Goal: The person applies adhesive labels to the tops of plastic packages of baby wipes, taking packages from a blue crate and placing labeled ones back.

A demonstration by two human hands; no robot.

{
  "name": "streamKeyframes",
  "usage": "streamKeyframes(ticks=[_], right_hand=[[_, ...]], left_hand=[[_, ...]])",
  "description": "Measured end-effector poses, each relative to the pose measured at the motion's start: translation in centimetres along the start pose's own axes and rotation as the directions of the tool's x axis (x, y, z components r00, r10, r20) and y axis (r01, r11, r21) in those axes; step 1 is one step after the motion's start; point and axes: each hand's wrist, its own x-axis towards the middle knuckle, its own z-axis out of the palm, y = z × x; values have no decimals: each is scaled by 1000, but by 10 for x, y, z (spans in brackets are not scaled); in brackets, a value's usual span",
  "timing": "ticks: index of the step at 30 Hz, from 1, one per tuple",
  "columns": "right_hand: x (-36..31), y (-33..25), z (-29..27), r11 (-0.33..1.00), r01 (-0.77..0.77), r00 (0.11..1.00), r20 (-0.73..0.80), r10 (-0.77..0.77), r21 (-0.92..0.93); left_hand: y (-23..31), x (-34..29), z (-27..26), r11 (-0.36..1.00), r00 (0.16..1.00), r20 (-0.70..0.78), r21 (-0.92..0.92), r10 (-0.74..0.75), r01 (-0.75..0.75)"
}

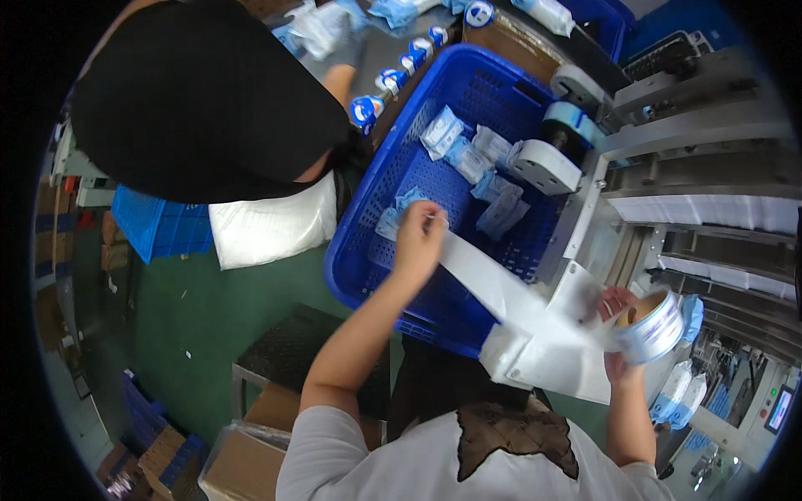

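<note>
My left hand [420,240] is closed in a pinch on the end of a long white strip [489,275], above the near side of a blue plastic basket [351,244]. The strip runs down to the right toward a white metal plate [564,355], where it blurs. Past that plate, my right hand [616,307] grips a roll of labels [656,334], white and light blue with a brown cardboard core. Whether the strip joins the roll is too smeared to tell. Several blue-and-white soft packs [468,159] lie in the basket.
A machine with grey rollers [547,165] and metal rails fills the right. At the left a co-worker in a black cap [200,100] leans over a table with packs. A white sack [276,221], a blue crate [159,225] and cardboard boxes [255,459] stand on the green floor.
</note>
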Motion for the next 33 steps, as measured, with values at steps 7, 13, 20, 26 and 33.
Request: streamKeyframes(ticks=[7,13,20,26,33], right_hand=[[-20,72,-82,607,244,855,-127,-502,-757],[-19,36,-5,483,167,892,-77,-445,-859],[-15,36,24,310,133,876,-34,-481,-941],[-20,28,22,208,69,916,-21,-401,-976],[-20,24,20,173,69,923,-3,-385,-983]], left_hand=[[-223,103,29,634,806,339,771,-486,58],[-280,131,151,765,797,505,639,-332,-86],[-311,125,297,811,917,379,571,-127,-124],[-312,126,276,967,888,456,243,-50,-70],[-325,35,137,854,645,734,184,211,-488]])
